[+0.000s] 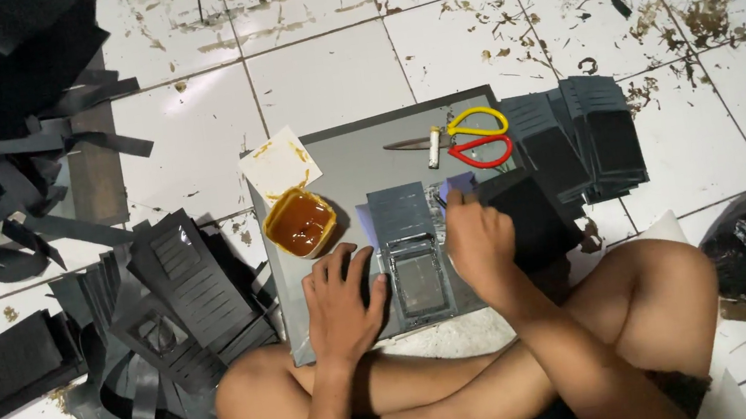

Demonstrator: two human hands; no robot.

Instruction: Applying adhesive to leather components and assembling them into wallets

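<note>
- The dark wallet-like piece [412, 252] lies open in front of you on the grey board [356, 154], between your two hands, its clear window panel nearest your legs.
- Your left hand [342, 300] lies flat with fingers spread, pressing the piece's left edge to the board; it holds nothing.
- Your right hand [478, 239] pinches something small at the piece's upper right corner; what it holds I cannot tell.
- This looks like the gluing or assembly step: the next move calls for keeping the panel square while your right hand works the edge.
- The open tub of amber glue [300, 222] sits just beside your left hand, easy to knock.
- Scissors with yellow and red handles [477, 138] lie at the board's far edge.
- Stacked dark pieces [589, 138] crowd your right; loose strips and cut panels [181, 283] pile up on your left on the tile floor [326, 72].
</note>
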